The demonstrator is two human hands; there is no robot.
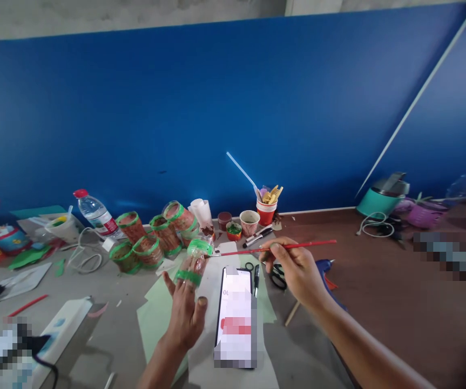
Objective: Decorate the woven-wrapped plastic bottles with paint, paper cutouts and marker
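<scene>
My left hand (186,316) has its fingers inside a clear plastic cup (195,263) banded in green at both ends, and holds it up from within. The thumb stays outside. A red paintbrush (236,252) is pinched in my right hand (289,265), its bristle tip at the cup's side, just below the upper green band. Brown paint shows on the cup's wall. Behind it stand several similar cups (148,250), brown with green rims. A small cup of green paint (234,231) is beside a dark red paint cup (224,220).
A phone (235,319) lies on white paper between my arms. Scissors (278,277), a black pen (256,281) and a blue glue gun (324,266) are near my right hand. A water bottle (97,213) leans at the back left; a cup of utensils (266,210) stands by the blue partition.
</scene>
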